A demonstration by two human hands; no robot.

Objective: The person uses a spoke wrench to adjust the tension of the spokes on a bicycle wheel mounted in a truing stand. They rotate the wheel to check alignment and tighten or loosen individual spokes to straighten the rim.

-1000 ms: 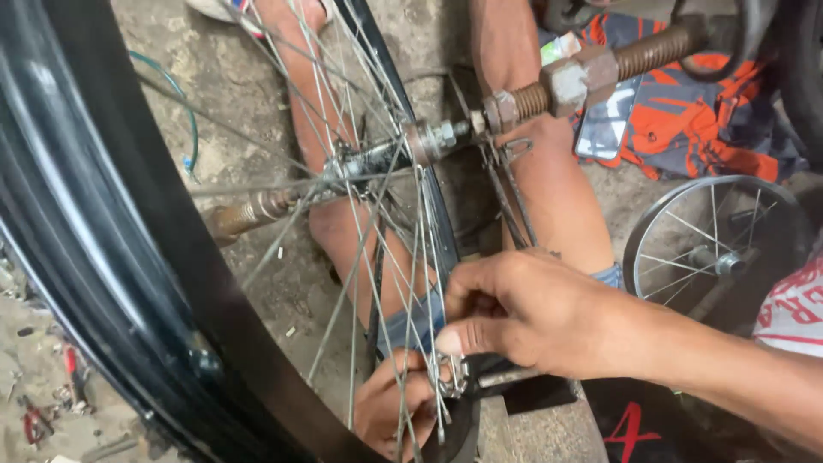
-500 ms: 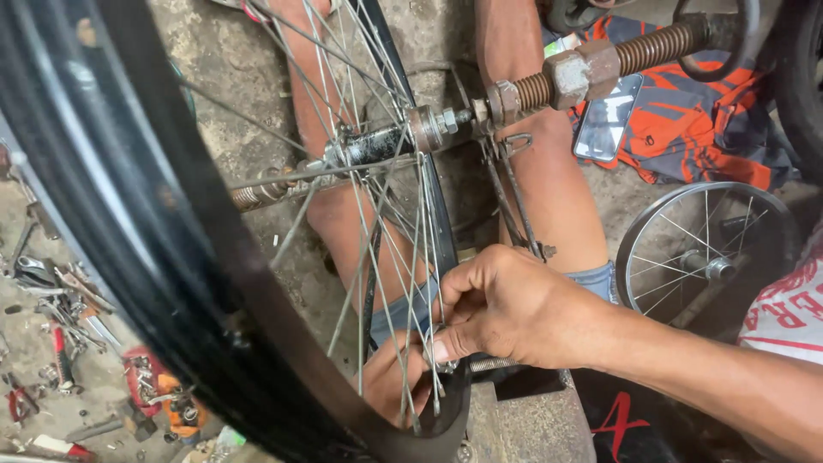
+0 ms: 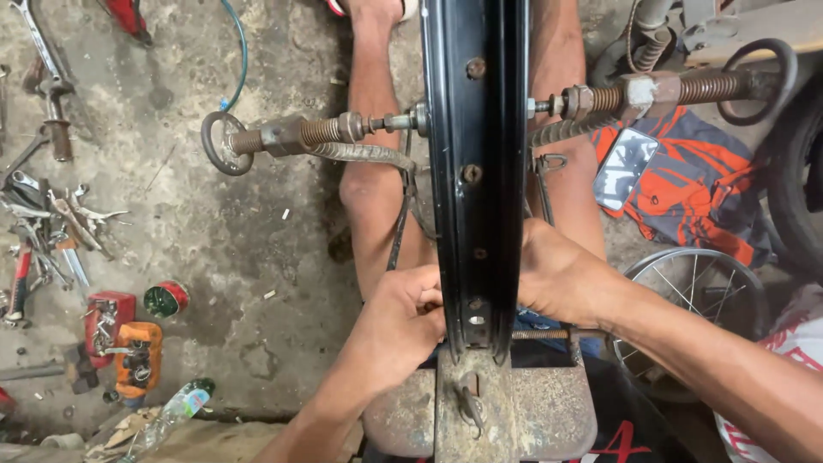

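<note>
A black bicycle wheel rim [image 3: 474, 129] stands edge-on in the middle, held on a threaded axle [image 3: 326, 133] of a rusty truing stand [image 3: 480, 411]. My left hand [image 3: 403, 321] presses against the rim's left side near its bottom, fingers curled at the spokes. My right hand [image 3: 561, 274] grips the rim's right side at the same height. What the fingers pinch is hidden by the rim. My bare legs [image 3: 373, 197] lie under the wheel.
Wrenches and pliers [image 3: 51, 231] lie scattered on the concrete floor at left, with a red and orange tool [image 3: 120, 334], a small round tin [image 3: 165, 299] and a plastic bottle [image 3: 171, 411]. An orange cloth with a phone [image 3: 686, 180] and a small spoked wheel [image 3: 694, 291] lie at right.
The view has swung so the rim now stands edge-on in the centre instead of slanting at left. My left hand has come up onto the rim's left side; my right stays on its right.
</note>
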